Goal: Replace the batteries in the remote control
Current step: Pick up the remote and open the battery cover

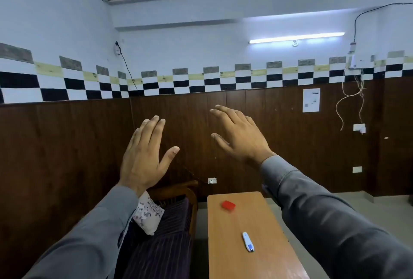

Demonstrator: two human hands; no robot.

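On a narrow wooden table (257,263) low in the view lay a small white remote (248,241), pointing away from the person, with a little red box (228,206) well apart from it toward the far end. Both hands were raised in the air well above the table, backs to the camera. The left hand (143,158) had its fingers straight and together, thumb out, holding nothing. The right hand (240,136) had its fingers spread and relaxed, also holding nothing. Grey sleeves covered both arms. A bench (169,229) with a patterned cushion (147,216) stood left of the table, against a dark panelled wall.

The remote looked untouched, so the task seemed not yet begun. The likely trouble ahead: the remote was slim and lay near the table's middle, and a hasty reach could knock it toward an edge. Whether the red box held batteries could not be told. Small loose cells could roll off the smooth top and be lost under the bench
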